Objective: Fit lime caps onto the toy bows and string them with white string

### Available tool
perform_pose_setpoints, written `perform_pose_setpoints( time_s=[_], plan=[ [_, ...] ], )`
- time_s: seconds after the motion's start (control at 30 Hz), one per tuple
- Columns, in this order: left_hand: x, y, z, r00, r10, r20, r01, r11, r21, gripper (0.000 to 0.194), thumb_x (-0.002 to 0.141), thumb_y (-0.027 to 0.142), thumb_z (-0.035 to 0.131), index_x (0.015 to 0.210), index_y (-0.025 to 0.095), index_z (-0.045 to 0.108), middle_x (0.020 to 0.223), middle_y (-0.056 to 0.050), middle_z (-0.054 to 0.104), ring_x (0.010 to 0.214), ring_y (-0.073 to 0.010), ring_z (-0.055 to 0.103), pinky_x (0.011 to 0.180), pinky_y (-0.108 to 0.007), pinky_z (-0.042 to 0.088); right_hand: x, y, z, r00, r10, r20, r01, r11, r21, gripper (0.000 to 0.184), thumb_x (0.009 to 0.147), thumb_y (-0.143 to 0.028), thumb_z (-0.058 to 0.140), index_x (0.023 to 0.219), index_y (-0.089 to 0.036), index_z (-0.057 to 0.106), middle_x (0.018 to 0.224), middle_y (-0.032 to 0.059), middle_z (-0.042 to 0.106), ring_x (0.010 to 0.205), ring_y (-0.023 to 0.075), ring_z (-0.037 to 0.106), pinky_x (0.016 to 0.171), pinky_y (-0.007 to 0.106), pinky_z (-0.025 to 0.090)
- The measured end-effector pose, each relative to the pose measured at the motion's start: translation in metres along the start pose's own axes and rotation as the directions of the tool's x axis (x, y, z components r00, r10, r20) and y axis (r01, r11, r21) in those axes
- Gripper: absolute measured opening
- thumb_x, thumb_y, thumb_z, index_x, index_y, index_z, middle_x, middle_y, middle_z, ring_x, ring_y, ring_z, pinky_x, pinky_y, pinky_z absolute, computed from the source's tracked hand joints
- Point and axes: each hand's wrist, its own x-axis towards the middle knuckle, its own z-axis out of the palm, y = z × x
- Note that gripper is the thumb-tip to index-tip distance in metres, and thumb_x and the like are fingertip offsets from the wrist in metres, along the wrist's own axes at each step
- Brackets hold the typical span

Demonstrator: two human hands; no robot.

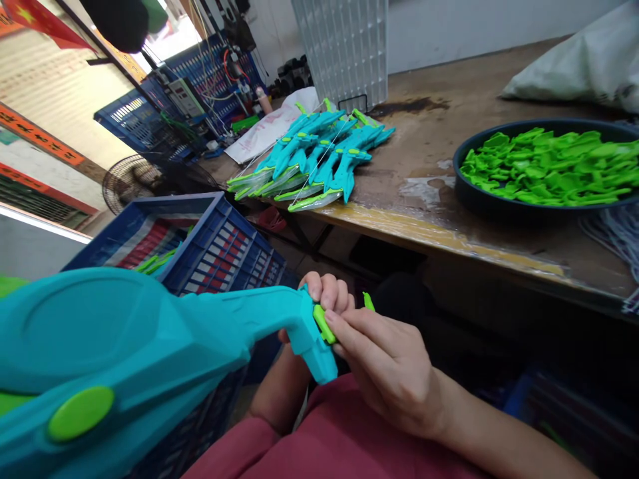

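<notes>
A large turquoise plastic toy bow (210,332) with a green oval button (81,414) stretches from the left edge to the middle of the head view. My left hand (328,291) is closed around its narrow end from behind, partly hidden by it. Closed fingertips of my right hand (387,362) pinch a small green plastic piece (324,324) against that end. A second green tip (368,302) pokes out above my right hand; what it belongs to is hidden.
On the workbench (424,159) lies a pile of turquoise and green toy bows (319,150) with strings. A dark round basin (529,209) of green pieces stands at right, a white sack (579,63) behind it. A blue crate (224,249) and a fan (130,181) are at left.
</notes>
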Motion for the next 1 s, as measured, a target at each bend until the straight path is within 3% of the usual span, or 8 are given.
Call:
perform_pose_setpoints(
  time_s=[0.1,0.23,0.37,0.57,0.73,0.83,0.93,1.0],
  plan=[
    [0.006,0.001,-0.001,0.999,0.032,0.016,-0.032,0.999,-0.017,0.074,0.052,0.08,0.081,0.071,0.023,0.038,0.058,0.007,0.03,0.048,-0.0097,0.027,0.045,-0.024,0.033,0.007,-0.002,-0.007,0.997,-0.012,0.073,0.014,1.0,-0.023,0.039,0.105,-0.027,0.048,0.139,-0.008,0.051,0.104,0.0148,0.072,0.09,0.0236,0.07,0.072,0.035,0.062],
    [0.009,-0.002,0.001,0.996,0.078,0.051,-0.077,0.997,-0.011,0.074,0.05,0.078,0.083,0.071,0.022,0.039,0.059,0.007,0.029,0.048,-0.0089,0.028,0.043,-0.022,0.031,0.016,-0.01,-0.012,0.996,-0.007,0.085,0.02,0.988,-0.15,0.067,0.103,-0.06,0.045,0.125,0.002,0.058,0.101,0.0185,0.071,0.094,0.0272,0.07,0.08,0.038,0.062],
    [0.001,-0.004,0.002,0.993,0.04,-0.107,-0.032,0.997,0.073,0.064,0.059,0.073,0.081,0.077,0.023,0.045,0.067,0.005,0.039,0.057,-0.0114,0.037,0.052,-0.024,0.04,0.021,-0.019,-0.008,0.991,0.068,0.114,-0.018,0.92,-0.392,0.051,0.103,-0.055,0.046,0.094,-0.009,0.066,0.079,0.0107,0.067,0.071,0.0233,0.065,0.064,0.036,0.055],
    [-0.011,-0.008,-0.011,0.996,-0.029,-0.08,0.038,0.993,0.108,0.056,0.066,0.067,0.081,0.088,0.023,0.054,0.079,0.001,0.049,0.069,-0.0141,0.045,0.066,-0.027,0.045,0.023,-0.018,-0.001,0.978,0.181,0.105,-0.074,0.769,-0.635,0.046,0.105,-0.046,0.04,0.086,-0.013,0.066,0.064,0.0052,0.058,0.053,0.0182,0.051,0.051,0.034,0.034],
    [-0.021,-0.003,-0.018,0.985,-0.111,-0.133,0.132,0.979,0.157,0.052,0.074,0.067,0.075,0.094,0.021,0.06,0.088,-0.003,0.053,0.079,-0.0173,0.05,0.074,-0.03,0.047,0.017,0.0,0.001,0.985,0.125,0.12,-0.029,0.802,-0.597,0.057,0.108,-0.047,0.029,0.104,-0.006,0.069,0.066,0.0053,0.061,0.054,0.0175,0.053,0.053,0.033,0.034],
    [-0.024,0.001,-0.02,0.977,-0.133,-0.165,0.171,0.955,0.244,0.05,0.076,0.064,0.077,0.095,0.019,0.063,0.089,-0.005,0.057,0.079,-0.0177,0.054,0.074,-0.03,0.048,0.009,0.014,-0.001,0.98,0.122,0.158,-0.016,0.838,-0.545,0.058,0.108,-0.049,0.028,0.089,-0.011,0.068,0.066,0.0052,0.061,0.054,0.0161,0.054,0.053,0.033,0.031],
    [-0.02,-0.002,-0.024,0.97,-0.136,-0.204,0.204,0.908,0.365,0.053,0.075,0.061,0.08,0.1,0.017,0.067,0.089,-0.005,0.061,0.074,-0.0156,0.055,0.067,-0.026,0.047,0.0,0.029,-0.008,0.948,0.242,0.206,-0.125,0.88,-0.459,0.06,0.107,-0.057,0.03,0.079,-0.015,0.063,0.067,0.0037,0.061,0.053,0.0135,0.052,0.052,0.031,0.027],
    [-0.016,-0.007,-0.027,0.965,-0.146,-0.219,0.226,0.887,0.402,0.05,0.075,0.058,0.082,0.099,0.017,0.067,0.081,-0.003,0.061,0.066,-0.013,0.053,0.061,-0.024,0.044,-0.003,0.038,-0.015,0.879,0.391,0.271,-0.271,0.88,-0.391,0.057,0.104,-0.062,0.039,0.079,-0.016,0.061,0.07,0.0026,0.062,0.054,0.0121,0.052,0.053,0.028,0.026]
  ],
)
